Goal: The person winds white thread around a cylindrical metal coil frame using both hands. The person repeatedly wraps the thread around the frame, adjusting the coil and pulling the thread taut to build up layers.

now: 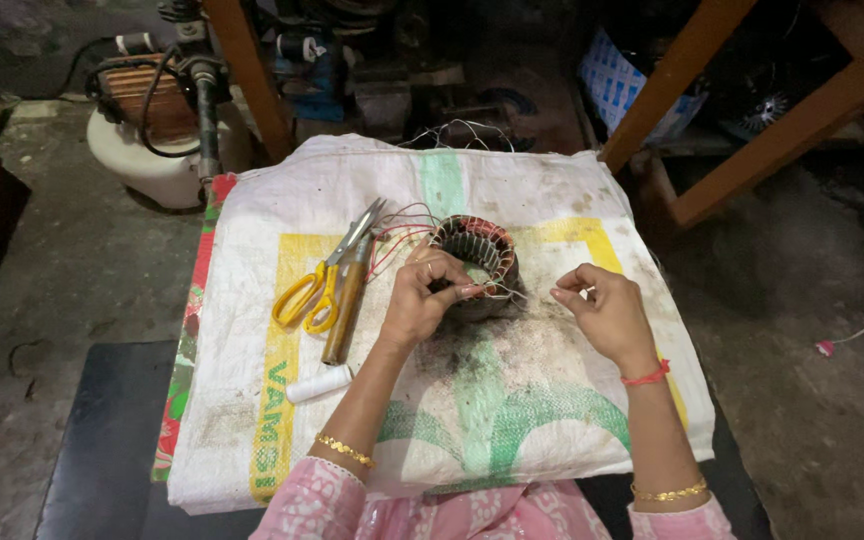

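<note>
Left hand (422,300) curls against the round copper-wound motor stator (476,252), pinching thin thread; right hand (602,310) pinches its other end; yellow-handled scissors (327,275) lie nearby

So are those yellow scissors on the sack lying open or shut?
Shut. The scissors lie flat on the white sack, blades together in one point, yellow handle loops side by side.
</note>
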